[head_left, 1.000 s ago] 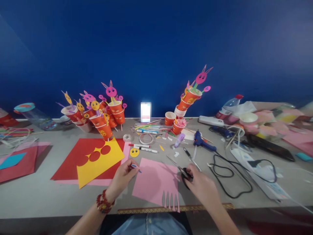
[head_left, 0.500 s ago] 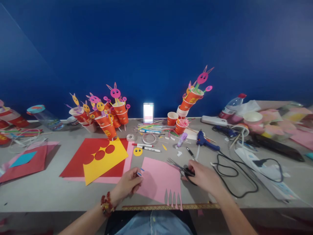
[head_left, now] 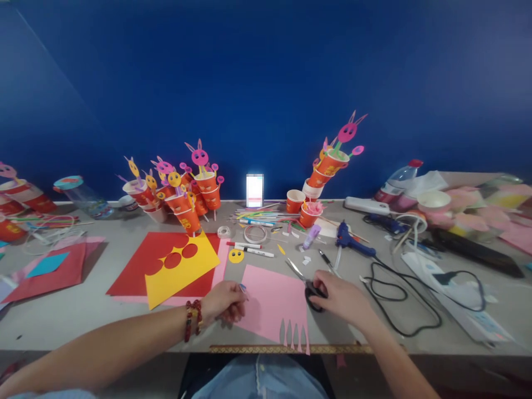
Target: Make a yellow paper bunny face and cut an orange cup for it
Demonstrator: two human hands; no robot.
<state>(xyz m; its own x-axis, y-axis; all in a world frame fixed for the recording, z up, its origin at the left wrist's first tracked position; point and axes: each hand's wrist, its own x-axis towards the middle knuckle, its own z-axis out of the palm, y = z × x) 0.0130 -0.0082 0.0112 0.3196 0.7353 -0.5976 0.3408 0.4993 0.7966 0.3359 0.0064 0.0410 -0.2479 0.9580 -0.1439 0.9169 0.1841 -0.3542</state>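
My left hand (head_left: 228, 301) is closed in a pinch above the left edge of a pink paper sheet (head_left: 270, 299). A small paper piece with blue on it (head_left: 243, 288) pokes out from its fingertips; most of the piece is hidden. My right hand (head_left: 338, 295) is closed around the black handles of a pair of scissors (head_left: 306, 282). The scissors' blades point up and left, low over the table by the sheet's right edge. Several narrow pointed slots are cut into the sheet's near right corner. A yellow paper face (head_left: 236, 255) lies beyond the sheet.
Left lie a yellow sheet with round holes (head_left: 183, 277) and red paper (head_left: 128, 266). Decorated red paper cups (head_left: 187, 219) stand behind them. Markers (head_left: 257, 251), a roll of tape (head_left: 255, 234), a glue gun (head_left: 353, 244) and a black cord (head_left: 394, 327) surround the workspace.
My right hand and the scissors have shifted slightly left and lower, and the blades now look sharper. My left hand has turned, so less of the small blue-marked piece shows.
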